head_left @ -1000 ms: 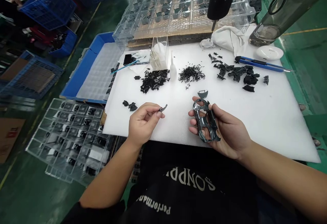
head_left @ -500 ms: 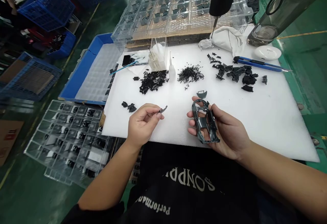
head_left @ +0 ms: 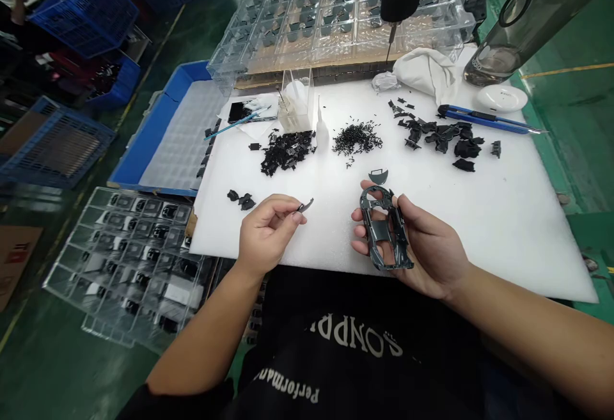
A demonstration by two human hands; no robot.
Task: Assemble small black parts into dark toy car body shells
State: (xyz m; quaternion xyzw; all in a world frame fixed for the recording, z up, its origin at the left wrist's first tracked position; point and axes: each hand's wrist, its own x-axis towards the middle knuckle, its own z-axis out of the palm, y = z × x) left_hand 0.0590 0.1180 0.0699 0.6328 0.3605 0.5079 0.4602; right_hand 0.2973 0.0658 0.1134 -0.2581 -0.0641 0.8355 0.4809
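My right hand (head_left: 422, 250) is closed around a dark grey toy car body (head_left: 384, 229), held over the near edge of the white foam mat (head_left: 503, 215). My left hand (head_left: 266, 231) pinches a small curved black part (head_left: 306, 205) between thumb and fingers, a hand's width left of the car body. A small grey curved piece (head_left: 378, 176) lies on the mat just beyond the car body. Two tiny black parts (head_left: 242, 199) lie left of my left hand.
Piles of black parts (head_left: 286, 150), small pins (head_left: 359, 137) and larger pieces (head_left: 444, 137) lie across the mat's far half, with a blue utility knife (head_left: 484, 120), white cloth (head_left: 426, 71) and bottle (head_left: 522, 20). Clear compartment trays (head_left: 326, 14) stand behind; another tray (head_left: 129, 254) and blue bin (head_left: 144, 145) sit left.
The car body has been turned slightly in my right hand. My left hand keeps its pinch on the small part and stays in place.
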